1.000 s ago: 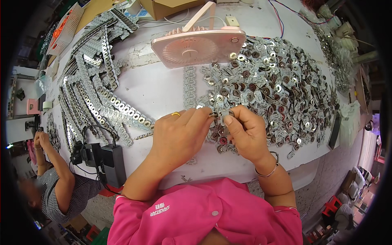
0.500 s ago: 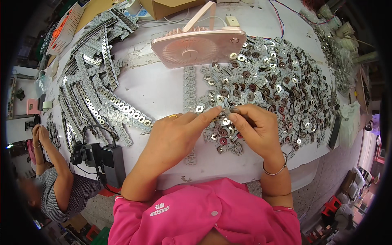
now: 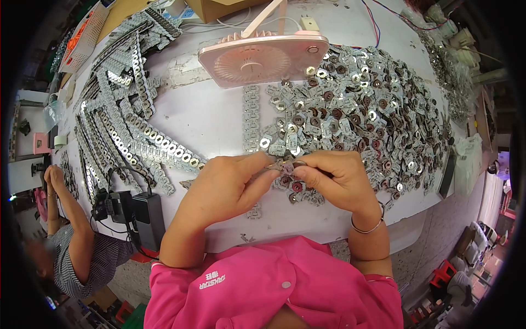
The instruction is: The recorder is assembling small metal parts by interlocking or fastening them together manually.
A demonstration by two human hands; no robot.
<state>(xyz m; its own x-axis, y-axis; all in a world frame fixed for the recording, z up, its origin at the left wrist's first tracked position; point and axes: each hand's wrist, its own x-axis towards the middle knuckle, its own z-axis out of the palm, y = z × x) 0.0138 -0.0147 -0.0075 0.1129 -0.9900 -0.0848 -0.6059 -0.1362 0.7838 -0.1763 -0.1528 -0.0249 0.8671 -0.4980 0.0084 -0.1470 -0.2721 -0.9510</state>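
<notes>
My left hand (image 3: pixel 227 181) and my right hand (image 3: pixel 342 178) meet over the near left edge of a heap of parts. Between their fingertips is a small grey metal part (image 3: pixel 287 166), pinched from both sides. Its finer shape is partly hidden by the fingers. The heap (image 3: pixel 350 109) is made of loose metal pieces with round discs, some shiny and some dark brown or red. Left of the heap, a straight strip of joined metal pieces (image 3: pixel 251 115) lies on the table, and my left hand covers part of it.
A pink fan (image 3: pixel 257 63) stands at the back. Many metal strips (image 3: pixel 118 120) are stacked at left. Nearer are black power adapters (image 3: pixel 149 216) with cables. A white basket (image 3: pixel 85 35) stands far left. A person in a checked shirt (image 3: pixel 82 257) sits at left.
Both hands have come slightly nearer to me. My left index finger, stretched out before, is now bent, and the left thumb and finger pinch at the part.
</notes>
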